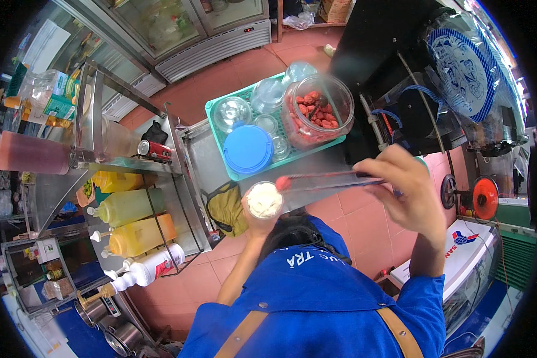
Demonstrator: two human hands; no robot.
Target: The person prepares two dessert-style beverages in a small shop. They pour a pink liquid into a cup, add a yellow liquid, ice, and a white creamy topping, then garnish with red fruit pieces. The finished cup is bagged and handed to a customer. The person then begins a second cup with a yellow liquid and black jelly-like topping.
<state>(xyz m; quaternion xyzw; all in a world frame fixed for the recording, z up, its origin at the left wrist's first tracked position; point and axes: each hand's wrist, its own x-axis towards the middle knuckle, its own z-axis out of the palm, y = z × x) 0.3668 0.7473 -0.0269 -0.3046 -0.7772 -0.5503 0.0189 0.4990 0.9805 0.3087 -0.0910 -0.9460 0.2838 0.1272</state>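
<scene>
My left hand (258, 225) is wrapped round a clear cup (265, 200) topped with something creamy white. In my right hand (407, 190), raised on the right, is a pair of long tongs (334, 180), gripped near their rear end. At the tongs' tips is a small red fruit (283, 183), just right of the cup's rim and slightly above it in the picture; whether it touches the rim I cannot tell. A wide clear jar (344, 119) of similar red fruit stands open beyond the tongs, with a dark handle sticking into it.
The jar stands on a green tray (234, 174) with a round blue lid (248, 149) and several clear plastic cups or lids (267, 95). A crumpled olive cloth (228, 209) lies left of the cup. Pump bottles (140, 235) and a red can (154, 150) fill the left shelves.
</scene>
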